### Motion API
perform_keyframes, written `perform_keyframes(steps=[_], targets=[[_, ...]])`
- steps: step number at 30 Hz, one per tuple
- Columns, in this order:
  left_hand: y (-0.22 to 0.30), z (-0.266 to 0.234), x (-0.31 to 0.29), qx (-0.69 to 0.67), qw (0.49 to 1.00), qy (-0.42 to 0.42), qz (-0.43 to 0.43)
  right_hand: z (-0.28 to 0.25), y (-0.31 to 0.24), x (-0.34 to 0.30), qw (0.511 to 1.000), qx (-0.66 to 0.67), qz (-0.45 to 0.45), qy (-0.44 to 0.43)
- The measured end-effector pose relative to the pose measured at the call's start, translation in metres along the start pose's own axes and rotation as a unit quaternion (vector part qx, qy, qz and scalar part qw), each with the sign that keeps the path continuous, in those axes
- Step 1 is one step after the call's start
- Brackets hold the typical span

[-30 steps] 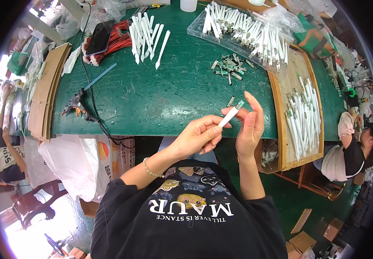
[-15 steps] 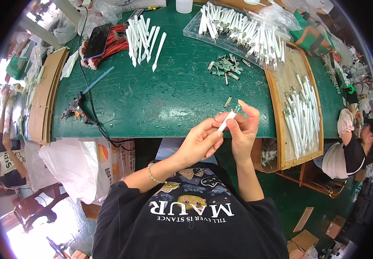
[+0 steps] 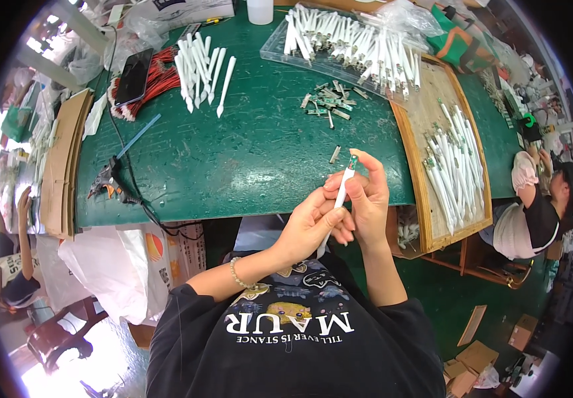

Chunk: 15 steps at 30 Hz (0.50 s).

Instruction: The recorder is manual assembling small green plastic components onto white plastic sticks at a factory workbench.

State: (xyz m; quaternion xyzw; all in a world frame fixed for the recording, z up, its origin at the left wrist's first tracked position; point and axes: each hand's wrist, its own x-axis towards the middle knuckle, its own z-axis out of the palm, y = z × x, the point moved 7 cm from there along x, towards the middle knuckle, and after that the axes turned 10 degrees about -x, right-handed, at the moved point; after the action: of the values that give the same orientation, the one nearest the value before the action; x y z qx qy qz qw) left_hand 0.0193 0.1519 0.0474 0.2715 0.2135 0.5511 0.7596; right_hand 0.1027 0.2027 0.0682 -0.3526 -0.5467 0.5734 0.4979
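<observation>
A slim white pen-shaped tube (image 3: 341, 192) slants upright in front of my chest, a small green circuit board (image 3: 353, 162) sticking out of its top end. My left hand (image 3: 306, 224) is closed around the tube's lower part, and its pointed end shows below the palm. My right hand (image 3: 371, 202) pinches the upper part, thumb against the tube and forefinger at the tip of the board. A small metal-and-green piece (image 3: 335, 154) lies on the green table (image 3: 247, 152) just beyond my hands. Farther off is a loose pile of small circuit boards (image 3: 329, 101).
More white tubes (image 3: 201, 69) lie at the far left by a phone (image 3: 134, 76) and red wires (image 3: 160, 76). A glue gun (image 3: 109, 179) with a blue stick rests at left. A clear tray (image 3: 276, 52) and a wooden tray (image 3: 421, 192) hold tubes. Co-workers sit both sides.
The tube has turned more upright, and its pointed lower end now shows below my left hand. My right forefinger has come onto the top of the circuit board. The view has shifted slightly.
</observation>
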Motion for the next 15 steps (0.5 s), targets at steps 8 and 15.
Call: perform_keyframes(steps=[8, 15], targets=[[0.003, 0.014, 0.012, 0.195, 0.972, -0.118, -0.065, -0.037, -0.009, -0.003, 0.992, 0.101, 0.049, 0.062], [-0.017, 0.016, 0.006, 0.160, 0.973, -0.096, -0.136, -0.031, 0.002, -0.015, 0.994, 0.069, 0.078, 0.040]])
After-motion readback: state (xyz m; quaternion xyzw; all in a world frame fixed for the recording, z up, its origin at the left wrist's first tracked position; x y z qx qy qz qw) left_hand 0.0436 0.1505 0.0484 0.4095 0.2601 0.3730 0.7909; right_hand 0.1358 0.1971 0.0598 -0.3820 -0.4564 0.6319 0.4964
